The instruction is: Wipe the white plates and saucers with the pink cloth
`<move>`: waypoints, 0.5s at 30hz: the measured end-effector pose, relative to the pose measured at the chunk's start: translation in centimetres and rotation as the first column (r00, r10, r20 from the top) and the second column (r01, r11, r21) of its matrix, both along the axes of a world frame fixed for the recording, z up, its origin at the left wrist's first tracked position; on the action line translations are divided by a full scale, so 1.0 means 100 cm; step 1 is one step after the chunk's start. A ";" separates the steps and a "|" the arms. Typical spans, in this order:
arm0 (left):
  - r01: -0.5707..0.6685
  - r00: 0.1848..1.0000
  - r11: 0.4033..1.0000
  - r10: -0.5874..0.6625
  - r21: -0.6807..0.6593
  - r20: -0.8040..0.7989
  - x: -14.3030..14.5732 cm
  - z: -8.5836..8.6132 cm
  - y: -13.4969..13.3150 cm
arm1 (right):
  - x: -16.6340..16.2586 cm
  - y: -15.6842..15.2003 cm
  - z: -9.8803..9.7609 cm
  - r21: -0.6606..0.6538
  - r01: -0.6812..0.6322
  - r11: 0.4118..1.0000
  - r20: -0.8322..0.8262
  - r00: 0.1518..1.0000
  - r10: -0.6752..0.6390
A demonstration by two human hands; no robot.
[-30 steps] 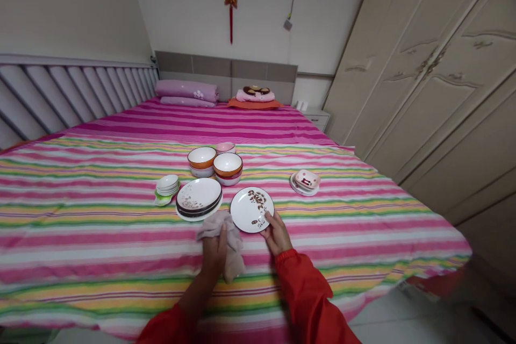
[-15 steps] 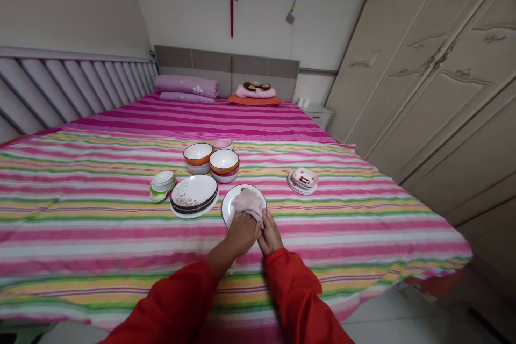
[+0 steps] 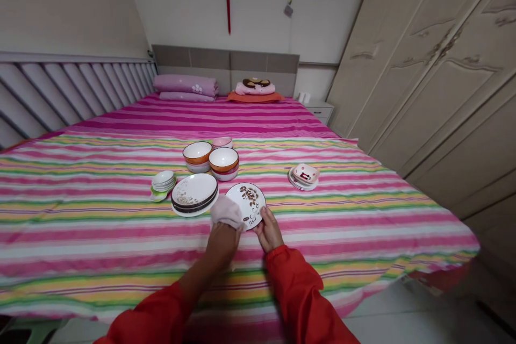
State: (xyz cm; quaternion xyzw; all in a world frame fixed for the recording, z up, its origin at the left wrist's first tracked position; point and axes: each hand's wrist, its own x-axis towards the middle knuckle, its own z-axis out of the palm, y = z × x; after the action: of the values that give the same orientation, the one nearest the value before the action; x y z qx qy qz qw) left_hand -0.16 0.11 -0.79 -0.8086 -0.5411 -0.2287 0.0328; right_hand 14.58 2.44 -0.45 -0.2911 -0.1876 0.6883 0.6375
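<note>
The left hand (image 3: 221, 241) is closed on a pinkish cloth (image 3: 226, 212) pressed to the near-left edge of a white flowered plate (image 3: 246, 205), which the right hand (image 3: 269, 232) grips at its near rim. The plate lies on the striped bedspread (image 3: 363, 209), just right of a stack of plates (image 3: 194, 194), with 3 bowls (image 3: 223, 162) beyond.

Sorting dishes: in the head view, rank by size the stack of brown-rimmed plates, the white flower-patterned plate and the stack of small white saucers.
1. Stack of brown-rimmed plates.
2. White flower-patterned plate, slightly smaller; partly covered, so unsure.
3. Stack of small white saucers.
</note>
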 end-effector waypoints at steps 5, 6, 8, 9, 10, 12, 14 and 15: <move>0.191 0.981 0.981 -0.191 -0.029 0.011 0.015 -0.004 -0.021 | -0.001 0.000 0.000 -0.014 0.047 0.999 0.041 0.998 -0.046; 0.217 0.976 0.976 -0.217 -0.036 0.007 0.021 -0.002 -0.021 | 0.000 0.000 0.000 -0.017 0.057 0.998 0.066 0.996 -0.055; 0.251 0.968 0.967 -0.251 -0.042 0.003 0.032 0.003 -0.016 | 0.001 0.000 0.002 -0.013 0.050 0.999 0.100 0.994 -0.049; 0.252 0.968 0.967 -0.252 -0.045 0.002 0.037 0.007 -0.011 | 0.001 0.000 0.002 -0.008 0.034 0.999 0.098 0.995 -0.033; 0.246 0.969 0.968 -0.247 -0.049 -0.003 0.043 0.010 -0.005 | 0.002 0.000 0.003 0.000 0.021 1.000 0.083 0.996 -0.021; 0.229 0.973 0.972 -0.230 -0.052 -0.015 0.051 0.018 0.009 | 0.003 0.002 0.002 -0.004 0.019 1.000 0.038 0.999 -0.019; 0.213 0.976 0.976 -0.215 -0.049 -0.034 0.056 0.024 0.024 | 0.003 0.004 0.000 -0.030 0.033 0.999 0.004 0.999 -0.033; 0.199 0.978 0.979 -0.201 -0.048 -0.051 0.057 0.026 0.030 | 0.003 0.005 -0.002 -0.037 0.040 0.999 -0.004 0.999 -0.041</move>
State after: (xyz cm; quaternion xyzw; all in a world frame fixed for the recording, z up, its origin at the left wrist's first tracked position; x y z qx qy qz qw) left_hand 5.53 3.12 1.85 -0.8654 -0.4607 -0.1970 0.0074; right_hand 14.91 2.93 -0.62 -0.3047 -0.1674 0.6793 0.6463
